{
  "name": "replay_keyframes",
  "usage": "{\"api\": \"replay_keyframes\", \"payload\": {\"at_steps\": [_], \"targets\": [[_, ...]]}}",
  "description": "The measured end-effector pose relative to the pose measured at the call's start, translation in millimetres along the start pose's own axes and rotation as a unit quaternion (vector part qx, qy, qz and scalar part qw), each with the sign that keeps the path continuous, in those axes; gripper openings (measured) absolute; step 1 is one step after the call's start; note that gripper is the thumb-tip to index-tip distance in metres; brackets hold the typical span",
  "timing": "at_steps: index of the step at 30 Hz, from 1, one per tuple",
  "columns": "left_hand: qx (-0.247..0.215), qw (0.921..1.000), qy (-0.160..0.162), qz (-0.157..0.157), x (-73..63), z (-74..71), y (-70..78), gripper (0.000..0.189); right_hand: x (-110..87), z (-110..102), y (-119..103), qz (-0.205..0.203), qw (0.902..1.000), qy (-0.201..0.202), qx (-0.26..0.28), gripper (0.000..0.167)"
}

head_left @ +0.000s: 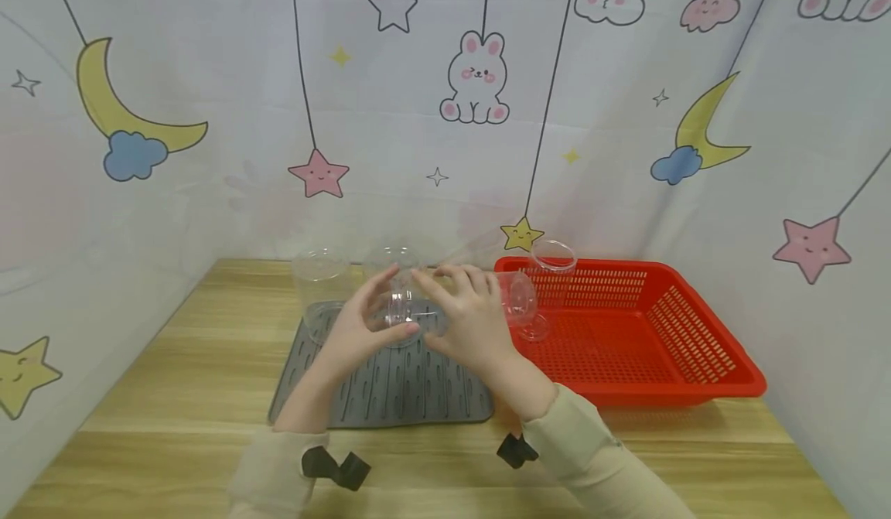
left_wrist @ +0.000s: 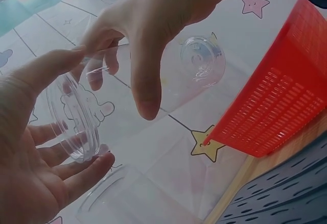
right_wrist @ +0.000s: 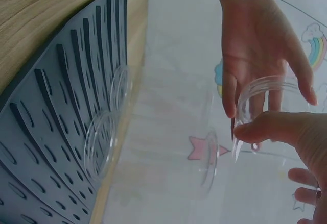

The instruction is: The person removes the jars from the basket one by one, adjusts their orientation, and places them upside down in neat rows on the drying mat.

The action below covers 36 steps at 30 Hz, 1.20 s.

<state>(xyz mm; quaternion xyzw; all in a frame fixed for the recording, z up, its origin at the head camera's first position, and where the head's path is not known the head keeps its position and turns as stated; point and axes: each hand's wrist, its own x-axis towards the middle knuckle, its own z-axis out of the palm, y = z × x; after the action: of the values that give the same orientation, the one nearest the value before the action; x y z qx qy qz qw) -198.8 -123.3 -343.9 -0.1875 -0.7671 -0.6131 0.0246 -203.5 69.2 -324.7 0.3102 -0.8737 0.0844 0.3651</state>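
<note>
A clear plastic cup (head_left: 518, 298) lies sideways in the air between my hands, its rim to the left and its base to the right. My right hand (head_left: 476, 322) grips the cup's body from above, thumb on the near side. At the rim (left_wrist: 88, 127), my left hand (head_left: 351, 333) curves thumb and fingers around the opening, fingertips right at the edge. Below and behind, two more clear cups (head_left: 320, 287) stand upright on the grey ridged mat (head_left: 376, 399); the hands partly hide the second one.
On the right a red plastic basket (head_left: 626, 389) with perforated sides stands on the wooden table (head_left: 174, 372). Another clear cup (head_left: 554, 264) stands upright in its left part. Behind the table hangs a white curtain (head_left: 418, 117) printed with stars, moons and bunnies.
</note>
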Motion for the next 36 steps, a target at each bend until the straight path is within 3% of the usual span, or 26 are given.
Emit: {"api": "replay_keyframes", "payload": {"at_steps": [15,22,26,29,31,33,36], "targets": [[-0.013,0.9999,-0.004,0.003,-1.8,-5.2,-3.4,0.070,-5.8,3,0,-0.008,0.9992,-0.008,0.038,0.095],[-0.027,0.9995,0.007,0.015,-2.5,-12.3,-1.2,0.069,-8.2,-2,8,0.006,0.9941,0.058,0.092,0.086],[-0.049,0.9984,0.015,0.026,-2.6,-18.5,-1.0,0.067,-10.2,-5,16,0.043,0.9832,0.116,0.134,0.078],[-0.060,0.9976,0.023,0.027,-3.0,-23.2,-1.8,0.065,-10.9,-7,22,0.089,0.9661,0.146,0.193,0.076],[-0.072,0.9966,0.031,0.027,-3.4,-25.7,-2.6,0.064,-10.9,-9,25,0.132,0.9479,0.158,0.244,0.079],[-0.088,0.9948,0.040,0.030,-3.5,-27.3,-3.3,0.063,-11.7,-9,28,0.186,0.9194,0.161,0.307,0.082],[-0.121,0.9905,0.048,0.044,-3.2,-28.1,-3.0,0.062,-12.3,-10,31,0.262,0.8659,0.155,0.397,0.088]]}}
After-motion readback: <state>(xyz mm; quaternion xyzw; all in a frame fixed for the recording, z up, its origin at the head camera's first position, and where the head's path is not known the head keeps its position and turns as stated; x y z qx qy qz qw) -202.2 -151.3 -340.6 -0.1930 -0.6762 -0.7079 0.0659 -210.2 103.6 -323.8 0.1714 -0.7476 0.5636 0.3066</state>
